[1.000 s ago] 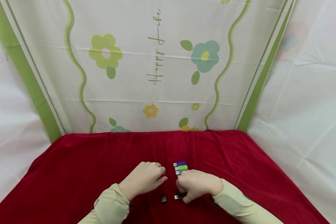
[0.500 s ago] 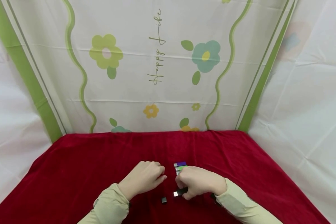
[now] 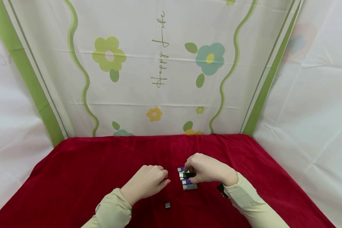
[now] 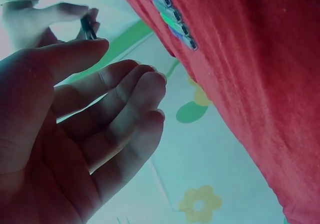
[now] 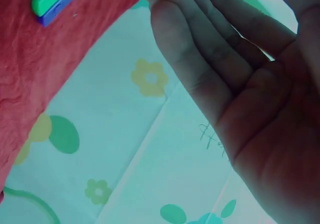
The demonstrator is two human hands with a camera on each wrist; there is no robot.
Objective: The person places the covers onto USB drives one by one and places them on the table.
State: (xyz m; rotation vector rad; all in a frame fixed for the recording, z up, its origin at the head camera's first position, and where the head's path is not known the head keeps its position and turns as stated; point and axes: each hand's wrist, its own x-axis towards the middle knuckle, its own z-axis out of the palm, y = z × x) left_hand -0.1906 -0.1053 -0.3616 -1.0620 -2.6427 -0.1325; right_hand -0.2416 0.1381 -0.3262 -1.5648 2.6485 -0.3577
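Note:
My right hand [image 3: 209,167] pinches a black USB flash drive [image 3: 189,175] between thumb and fingers, its metal plug pointing left. The drive is held over a row of USB flash drives, overlapping them in the head view. From that row a grey one [image 3: 191,187] shows nearest me, then a purple one [image 3: 186,182], with another purple one [image 3: 180,169] farthest away. A green one [image 5: 44,2] shows in the right wrist view, partly hidden in the head view. My left hand [image 3: 146,180] hangs with fingers loosely bent, nothing in it, left of the row.
A small dark square piece [image 3: 167,205] lies on the red cloth [image 3: 102,164] in front of the row. A white curtain [image 3: 136,82] with flower prints stands behind the table, with white sheets on both sides.
My right hand has lifted the black USB flash drive off the near side and carried it away from me over the row, uncovering the near grey and purple drives. The left hand stays put.

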